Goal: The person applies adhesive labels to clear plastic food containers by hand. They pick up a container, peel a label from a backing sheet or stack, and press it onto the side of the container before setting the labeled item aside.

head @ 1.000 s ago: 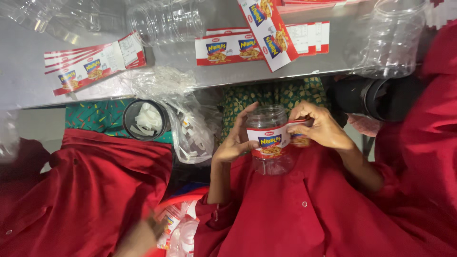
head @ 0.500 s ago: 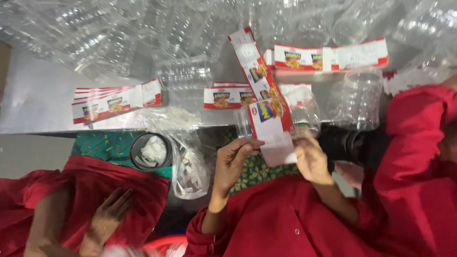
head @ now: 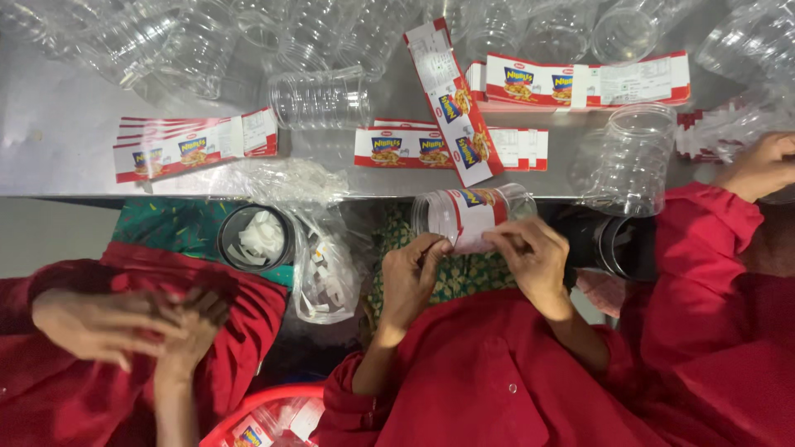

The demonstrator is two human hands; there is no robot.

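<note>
Head view, looking straight down: just below the middle of the frame the left hand (head: 411,277) and the right hand (head: 532,263) meet on a clear plastic jar (head: 474,217) lying on its side at the near edge of the metal table (head: 58,157). A red-and-white label (head: 464,225) is partly wrapped around the jar; the left fingers pinch the label's loose edge against the jar, and the right fingers curl over the label from the other side, pressing it down. Both sleeves are red. Above the jar, a long loose label strip (head: 454,103) lies slanted across a flat stack of labels (head: 451,149). Another stack of labels (head: 195,147) sits at the left of the table, and a third (head: 584,83) at the upper right. Empty clear jars (head: 319,98) crowd the top of the frame. A small round bin of paper scraps (head: 255,238) stands at lower left beside a crumpled clear bag (head: 327,265). Other people's hands show at far left (head: 124,327) and at the right edge (head: 758,165).
</note>
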